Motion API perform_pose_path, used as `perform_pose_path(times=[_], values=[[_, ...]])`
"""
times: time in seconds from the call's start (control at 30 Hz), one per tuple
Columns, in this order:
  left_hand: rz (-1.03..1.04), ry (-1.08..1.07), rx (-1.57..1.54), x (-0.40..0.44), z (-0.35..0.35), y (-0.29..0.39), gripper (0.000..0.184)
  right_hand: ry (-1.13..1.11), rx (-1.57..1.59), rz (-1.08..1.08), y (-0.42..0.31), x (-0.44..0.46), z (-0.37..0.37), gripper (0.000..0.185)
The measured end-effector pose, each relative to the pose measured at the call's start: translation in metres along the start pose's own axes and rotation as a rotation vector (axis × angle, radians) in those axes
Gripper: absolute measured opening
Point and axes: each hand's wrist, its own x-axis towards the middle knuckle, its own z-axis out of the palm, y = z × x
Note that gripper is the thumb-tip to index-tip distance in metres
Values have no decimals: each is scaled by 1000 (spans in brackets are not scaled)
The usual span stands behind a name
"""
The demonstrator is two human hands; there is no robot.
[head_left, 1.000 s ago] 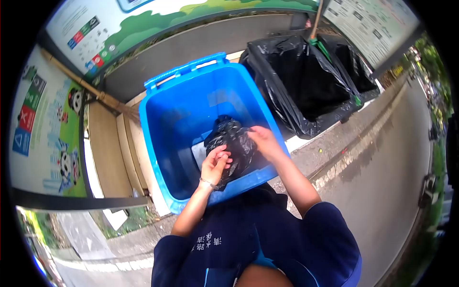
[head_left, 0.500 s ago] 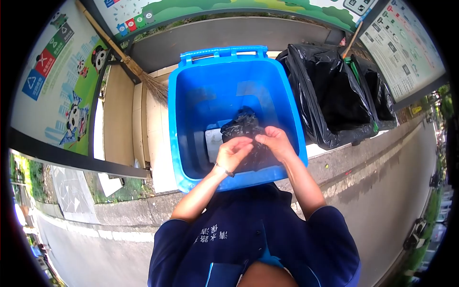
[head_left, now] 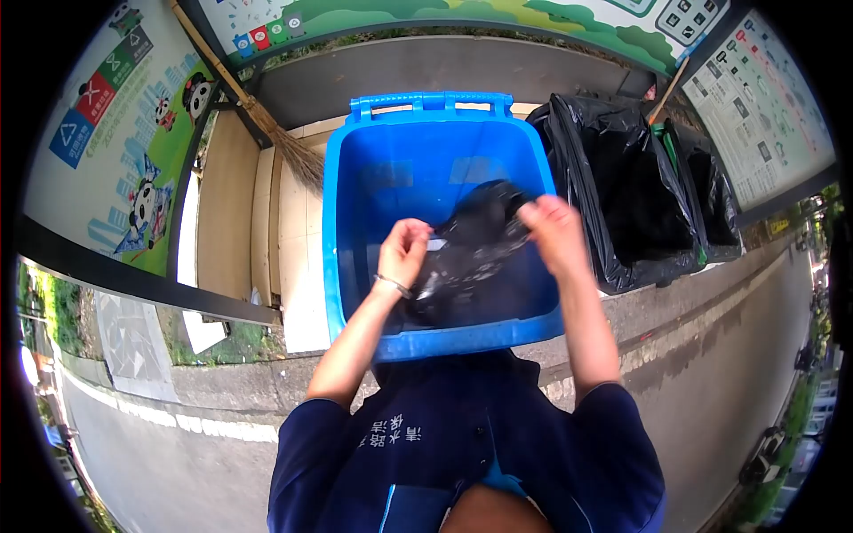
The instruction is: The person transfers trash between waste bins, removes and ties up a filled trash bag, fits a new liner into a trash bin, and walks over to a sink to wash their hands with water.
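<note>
A black plastic garbage bag [head_left: 475,235] hangs, partly spread and crumpled, between my two hands over a blue wheelie bin [head_left: 355,342]. My left hand [head_left: 404,253], with a band at the wrist, pinches the bag on its left side. On the opposite side my right hand [head_left: 553,229] grips the bag's upper right edge; motion smears its fingers a little. Both hands are above the bin's opening. Part of a pale object [head_left: 435,243] at the bottom of the bin shows past the bag, mostly hidden by it.
Two bins lined with black bags, a larger one [head_left: 569,178] and a narrower one [head_left: 724,218], stand to the right. A straw broom [head_left: 289,151] leans at the left. Printed boards [head_left: 115,142] enclose the stand. A paved road [head_left: 693,373] runs along the near side.
My hands have moved apart, the right one outward and up. The bag, bunched between my fingers before, is now stretched wider and raised. The view has shifted slightly.
</note>
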Motion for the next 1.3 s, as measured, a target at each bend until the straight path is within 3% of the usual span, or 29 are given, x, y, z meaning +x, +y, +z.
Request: perform_pose_path(times=[0.07,0.17,0.23,0.27,0.3,0.37,0.4,0.43,0.5,0.53,0.57,0.6,0.63,0.7,0.73,0.77,0.83,0.9,0.93,0.97,1.0,1.07,1.1,1.13,1.17,1.2,1.23,1.27,1.3], values=[[-1,99,271,12,-16,-23,20,140,-37,-184,-52,3,-19,12],[-21,112,554,22,-33,-52,37,638,230,-463,-122,2,-82,11],[-187,103,687,30,-34,-78,47,844,234,-710,-164,-18,-148,17],[-376,33,653,38,-33,-88,67,828,187,-829,-175,-35,-194,19],[-373,24,649,40,-28,-90,67,795,117,-933,-188,-56,-215,16],[-745,44,582,46,-14,-91,88,1032,-22,-1085,-194,-102,-291,16],[-846,12,403,50,-17,-142,106,1109,-53,-1116,-194,-124,-296,17],[-1018,19,276,48,-4,-112,113,1193,-87,-1155,-193,-148,-301,19],[-1254,10,125,52,6,-154,120,1383,-145,-1091,-174,-205,-339,24],[-1254,135,104,47,24,-120,119,1473,-151,-1032,-161,-235,-353,25],[-1282,61,52,45,36,-126,118,1560,-153,-967,-148,-263,-361,25],[-1407,-344,-242,47,42,-175,116,1637,-161,-928,-136,-289,-362,26],[-1525,-271,-257,46,65,-181,110,1708,-164,-886,-126,-310,-362,27],[-1309,-400,-501,45,107,-182,94,1884,-206,-711,-104,-348,-363,27],[-1302,-422,-501,49,128,-177,94,1906,-275,-577,-93,-362,-364,26],[-1288,-443,-517,52,145,-170,76,1921,-339,-435,-84,-370,-363,26],[-1221,-521,-446,58,171,-167,40,1751,-444,-393,-70,-365,-359,21],[-1151,-368,-342,65,190,-207,27,1549,-659,-276,-60,-334,-351,21],[-1156,-227,-208,80,188,-272,20,1490,-663,-223,-60,-303,-332,20],[-973,-116,-253,76,173,-125,20,1436,-663,-172,-62,-265,-306,19],[-636,50,75,94,159,-174,22,1357,-732,-106,-66,-230,-283,20],[-477,250,-158,117,109,-95,27,1098,-682,-198,-59,-166,-248,19],[-587,411,-161,133,76,-65,31,963,-829,-351,-61,-135,-218,17],[-366,476,-363,146,39,-49,24,844,-846,-452,-60,-107,-193,17],[-316,482,-506,154,1,-15,24,703,-736,-578,-62,-81,-160,19],[-159,459,-628,152,-29,25,32,558,-851,-708,-53,-57,-140,21],[-143,732,-488,132,-30,99,33,421,-963,-768,-46,-39,-115,20],[139,697,-468,125,-59,111,36,314,-820,-707,-37,-25,-82,19],[278,843,-288,103,-56,153,39,251,-721,-784,-5,-5,-55,18]])
